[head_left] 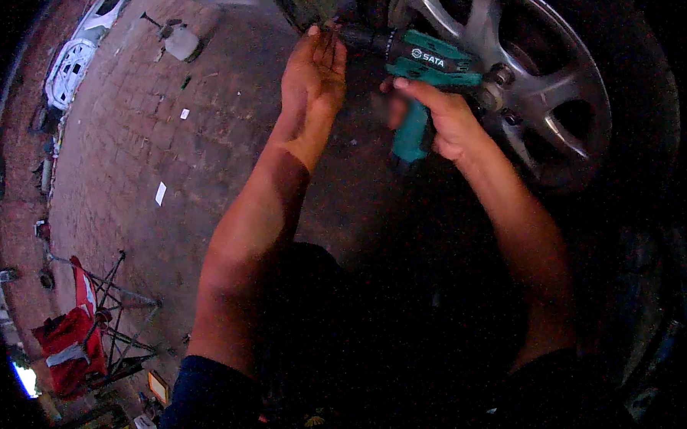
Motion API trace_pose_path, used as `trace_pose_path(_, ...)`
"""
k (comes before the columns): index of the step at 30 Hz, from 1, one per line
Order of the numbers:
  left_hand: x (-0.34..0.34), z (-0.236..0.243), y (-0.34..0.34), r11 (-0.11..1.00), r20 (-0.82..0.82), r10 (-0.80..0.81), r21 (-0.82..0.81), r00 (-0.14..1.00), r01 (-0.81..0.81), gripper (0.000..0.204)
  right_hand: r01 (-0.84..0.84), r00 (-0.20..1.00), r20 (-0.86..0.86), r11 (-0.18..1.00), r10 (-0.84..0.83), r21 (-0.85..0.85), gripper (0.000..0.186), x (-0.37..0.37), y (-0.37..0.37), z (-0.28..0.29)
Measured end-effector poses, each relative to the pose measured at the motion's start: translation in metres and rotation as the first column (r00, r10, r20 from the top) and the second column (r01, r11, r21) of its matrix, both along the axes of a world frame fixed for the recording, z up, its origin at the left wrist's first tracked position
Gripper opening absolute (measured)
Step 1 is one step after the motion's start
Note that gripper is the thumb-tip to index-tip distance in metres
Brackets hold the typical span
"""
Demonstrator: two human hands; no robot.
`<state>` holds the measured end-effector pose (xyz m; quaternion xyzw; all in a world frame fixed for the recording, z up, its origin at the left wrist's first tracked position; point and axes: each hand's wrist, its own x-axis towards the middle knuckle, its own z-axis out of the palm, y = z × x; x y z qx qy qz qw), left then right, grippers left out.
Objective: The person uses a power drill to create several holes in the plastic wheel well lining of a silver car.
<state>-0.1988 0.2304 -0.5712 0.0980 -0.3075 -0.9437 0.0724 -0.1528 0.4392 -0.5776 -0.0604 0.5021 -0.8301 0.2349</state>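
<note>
My right hand (447,122) is wrapped round the grip of a green and black cordless drill (452,75), held level with its black nose pointing left. At that nose, my left hand (313,78) is raised with its palm side showing and its fingers drawn together. Whatever its fingertips hold is too small and dark to make out. Just beyond them hangs the lower edge of a dark vehicle panel (300,5). Close behind the drill, on the right, is a silver spoked car wheel (488,20).
Brick paving (224,105) spreads to the left, with scraps of white paper (161,193) on it. A pale jug-like container (181,44) lies at the far left. A red folding chair (73,349) stands at the near left. Deep shadow covers the lower right.
</note>
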Motion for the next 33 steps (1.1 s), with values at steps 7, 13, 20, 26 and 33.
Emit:
trace_pose_path(7, 0.005, -0.002, -0.004, 1.0, -0.064, -0.009, 0.011, 0.998, 0.01, 0.019, 0.029, 0.997, 0.07, 1.0, -0.029, -0.002, 0.024, 0.001, -0.007, 0.003)
trace_pose_path(13, -0.002, -0.004, -0.012, 0.997, -0.04, -0.005, 0.082, 0.999, 0.008, 0.014, 0.114, 0.983, -0.165, 0.966, -0.076, 0.233, 0.026, 0.009, -0.004, 0.043)
trace_pose_path(20, 0.001, 0.013, 0.001, 0.982, -0.01, -0.026, 0.185, 1.0, 0.027, 0.012, 0.137, 0.986, -0.138, 0.933, -0.095, 0.334, 0.026, -0.001, 0.005, 0.074)
trace_pose_path(26, 0.006, 0.016, 0.007, 0.98, 0.028, 0.056, 0.19, 0.998, -0.06, 0.018, 0.11, 0.992, -0.085, 0.948, -0.088, 0.3, 0.024, -0.004, 0.004, 0.057)
trace_pose_path(33, 0.02, -0.015, -0.035, 0.833, -0.007, 0.206, -0.523, 0.979, -0.179, 0.027, 0.048, 0.999, -0.017, 0.985, -0.046, 0.165, 0.023, -0.005, -0.002, 0.045)
